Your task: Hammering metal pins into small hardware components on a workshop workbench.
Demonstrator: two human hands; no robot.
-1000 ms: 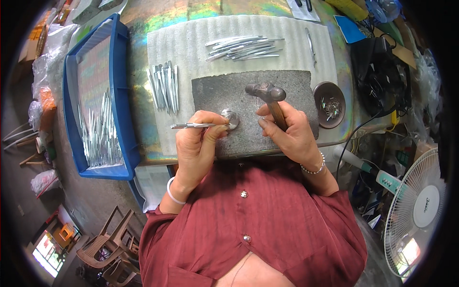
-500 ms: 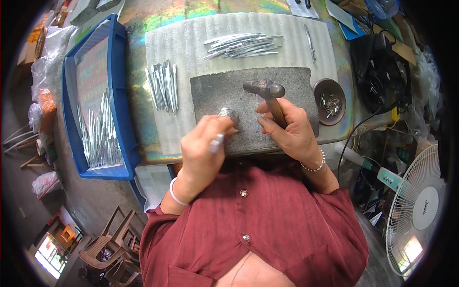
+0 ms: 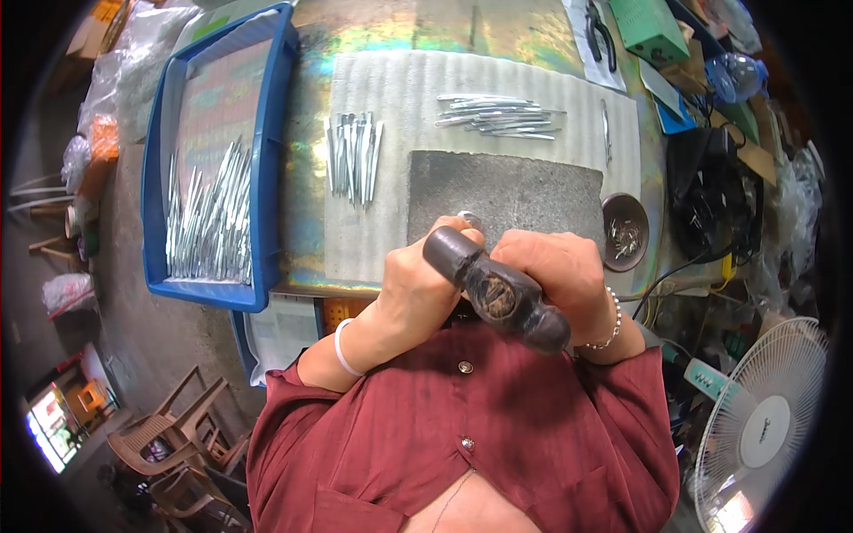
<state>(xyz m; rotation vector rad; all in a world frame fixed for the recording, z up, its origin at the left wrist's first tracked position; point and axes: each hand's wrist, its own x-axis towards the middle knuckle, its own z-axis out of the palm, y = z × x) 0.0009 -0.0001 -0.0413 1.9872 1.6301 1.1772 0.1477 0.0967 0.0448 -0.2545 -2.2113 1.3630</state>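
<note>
Gripped by my right hand (image 3: 558, 271), a ball-peen hammer (image 3: 498, 293) is raised toward me, its dark metal head large in view and its handle mostly hidden. My left hand (image 3: 425, 277) is closed at the near edge of a grey stone slab (image 3: 515, 191). A small shiny silvery piece (image 3: 470, 217) shows just beyond its fingertips, resting on or just above the slab. What the left fingers hold is hidden behind them and the hammer head. Beyond the slab lies a pile of thin silvery metal strips (image 3: 498, 116), and a second bunch of strips (image 3: 354, 158) lies to its left.
A blue tray (image 3: 274, 160) with many strips stands at the left. White foam sheet (image 3: 391, 80) lies under the slab. To the right are a brown bowl (image 3: 626, 253) of small metal bits, a single thin tool (image 3: 607, 133), black-handled pliers (image 3: 602, 35) and a fan (image 3: 764, 435).
My right hand has swung the hammer up toward me from over the slab. My left hand has moved closer to the right hand. The view has shifted, so the table sits further right.
</note>
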